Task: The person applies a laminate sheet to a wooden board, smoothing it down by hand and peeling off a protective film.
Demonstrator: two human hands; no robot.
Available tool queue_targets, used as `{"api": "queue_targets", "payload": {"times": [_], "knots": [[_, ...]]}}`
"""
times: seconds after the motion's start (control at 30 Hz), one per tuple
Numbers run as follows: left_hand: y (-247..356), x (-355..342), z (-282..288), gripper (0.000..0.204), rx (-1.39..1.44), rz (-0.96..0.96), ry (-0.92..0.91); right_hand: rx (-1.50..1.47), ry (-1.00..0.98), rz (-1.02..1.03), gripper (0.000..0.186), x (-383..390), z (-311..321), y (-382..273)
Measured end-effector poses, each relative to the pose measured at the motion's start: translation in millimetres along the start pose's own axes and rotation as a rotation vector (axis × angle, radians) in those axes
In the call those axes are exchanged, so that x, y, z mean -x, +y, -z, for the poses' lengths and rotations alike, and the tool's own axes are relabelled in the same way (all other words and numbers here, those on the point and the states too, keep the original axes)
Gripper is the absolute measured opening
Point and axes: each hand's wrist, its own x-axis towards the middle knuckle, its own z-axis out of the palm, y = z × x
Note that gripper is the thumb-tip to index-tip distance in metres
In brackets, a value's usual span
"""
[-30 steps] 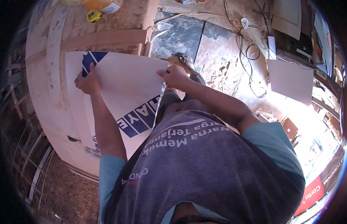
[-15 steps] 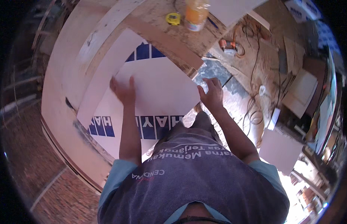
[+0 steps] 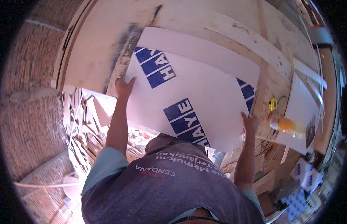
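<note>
A large white sheet (image 3: 214, 100) with blue printed blocks lies across the workbench in front of me. Under its far side shows another pale sheet (image 3: 203, 52), with a blue print at its right end. My left hand (image 3: 124, 89) is at the upper sheet's left edge, thumb over the face and fingers along the outside. At the right edge my right hand (image 3: 250, 122) takes hold in the same way, thumb inward. The undersides of both grips are hidden.
A yellow tape measure (image 3: 272, 104) and a bottle of orange drink (image 3: 287, 126) are on the bench to the right. Long wooden strips (image 3: 252, 44) lie along the far side. Offcuts (image 3: 86, 130) are heaped at the lower left, beside a brick wall (image 3: 28, 86).
My view and body have turned left along the bench. My hands, which hovered open over and beside the sheet, are now at its two opposite edges.
</note>
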Motion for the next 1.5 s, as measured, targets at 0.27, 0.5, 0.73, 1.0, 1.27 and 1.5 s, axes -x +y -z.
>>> {"api": "queue_targets", "payload": {"times": [0.27,0.5,0.73,1.0,1.27,1.5], "knots": [[18,-13,11,0.078,0.147,0.361,-0.213,0.027,-0.143,-0.032,0.056,-11,25,-3],[26,-26,-12,0.085,0.258,0.304,-0.329,0.002,-0.098,-0.086,0.06,-3,19,12],[53,-33,13,0.096,0.068,0.117,-0.286,0.025,-0.045,-0.4,0.072,-5,41,-23],[75,17,-6,0.086,-0.213,-0.09,-0.047,0.037,0.159,-0.012,0.087,-77,-6,-57],[63,18,-11,0.088,-0.276,-0.065,-0.026,0.017,0.203,-0.128,0.089,-55,4,-66],[-1,113,17,0.082,-0.269,-0.048,-0.022,0.051,0.058,0.02,0.09,91,8,-48]]}}
